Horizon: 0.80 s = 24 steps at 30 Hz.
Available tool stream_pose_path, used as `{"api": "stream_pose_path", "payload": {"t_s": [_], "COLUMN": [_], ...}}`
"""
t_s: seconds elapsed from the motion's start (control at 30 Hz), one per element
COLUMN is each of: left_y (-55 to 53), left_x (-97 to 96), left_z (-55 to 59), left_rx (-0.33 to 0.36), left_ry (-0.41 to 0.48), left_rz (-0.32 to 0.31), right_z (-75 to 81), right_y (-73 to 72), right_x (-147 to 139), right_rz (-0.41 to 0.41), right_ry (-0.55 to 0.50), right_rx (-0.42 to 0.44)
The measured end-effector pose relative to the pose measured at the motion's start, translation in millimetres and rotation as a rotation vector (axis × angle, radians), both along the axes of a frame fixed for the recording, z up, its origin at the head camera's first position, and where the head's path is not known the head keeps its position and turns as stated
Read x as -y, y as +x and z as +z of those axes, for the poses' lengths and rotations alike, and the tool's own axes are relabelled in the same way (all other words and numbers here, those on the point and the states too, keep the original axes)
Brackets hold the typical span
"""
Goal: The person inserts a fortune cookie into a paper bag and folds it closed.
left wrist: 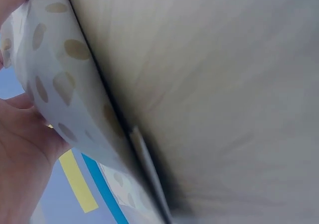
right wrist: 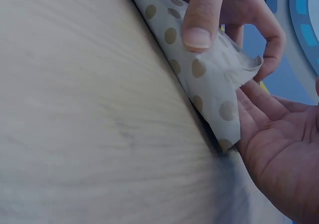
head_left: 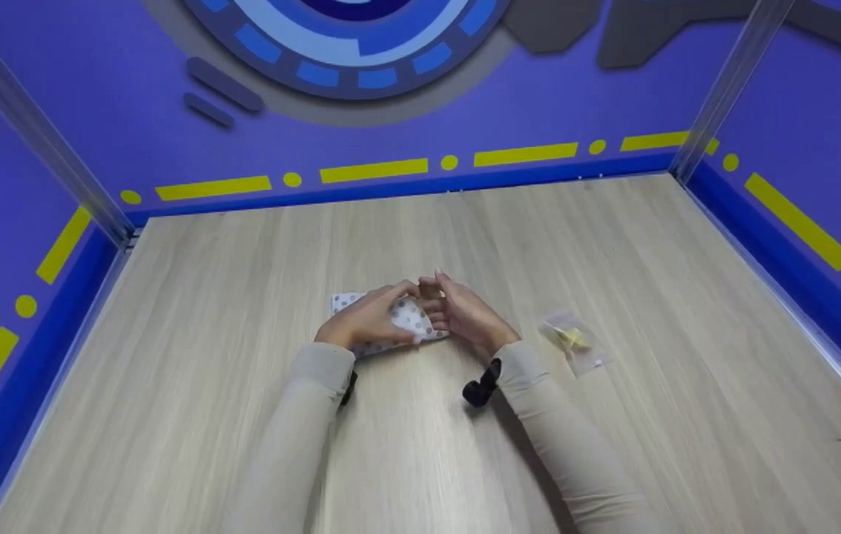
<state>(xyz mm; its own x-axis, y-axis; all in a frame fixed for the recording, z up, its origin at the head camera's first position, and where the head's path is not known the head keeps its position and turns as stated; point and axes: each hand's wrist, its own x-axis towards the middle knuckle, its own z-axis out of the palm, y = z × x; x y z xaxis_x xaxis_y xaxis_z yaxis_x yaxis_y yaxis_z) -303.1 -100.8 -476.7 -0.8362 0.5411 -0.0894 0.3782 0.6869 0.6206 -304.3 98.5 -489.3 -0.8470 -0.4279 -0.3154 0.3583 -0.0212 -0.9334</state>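
A piece of white paper with greyish-tan dots, folded or wrapped into a flat packet, lies on the table in front of me. My left hand reaches over it and grips it between thumb and fingers. In the right wrist view the left thumb lies on the dotted side, near a crumpled, ragged edge. At the packet's right end is my right hand, palm facing inward, its loosely extended fingers touching the paper. What the paper encloses is hidden.
To the right of my right hand, a small clear plastic bag with a yellow item inside lies on the wooden table. Blue-purple panels with yellow marks stand along the back and both sides.
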Motion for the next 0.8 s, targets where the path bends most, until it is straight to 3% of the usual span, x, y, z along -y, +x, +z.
{"api": "stream_pose_path", "payload": {"t_s": [0.23, 0.5, 0.8], "left_y": [-0.6, -0.5, -0.5], "left_x": [-0.1, 0.1, 0.5], "left_z": [-0.7, 0.3, 1.0], "left_rx": [0.006, -0.002, 0.004], "left_ry": [0.009, -0.001, -0.021], "left_rz": [-0.005, -0.001, -0.005], "right_z": [1.1, 9.4, 25.4], "right_y": [-0.4, -1.7, -5.9], "right_x": [-6, -18, -43], "right_rz": [-0.016, 0.011, 0.023], "right_ry": [0.102, 0.090, 0.156], "right_rx": [-0.041, -0.100, -0.196]}}
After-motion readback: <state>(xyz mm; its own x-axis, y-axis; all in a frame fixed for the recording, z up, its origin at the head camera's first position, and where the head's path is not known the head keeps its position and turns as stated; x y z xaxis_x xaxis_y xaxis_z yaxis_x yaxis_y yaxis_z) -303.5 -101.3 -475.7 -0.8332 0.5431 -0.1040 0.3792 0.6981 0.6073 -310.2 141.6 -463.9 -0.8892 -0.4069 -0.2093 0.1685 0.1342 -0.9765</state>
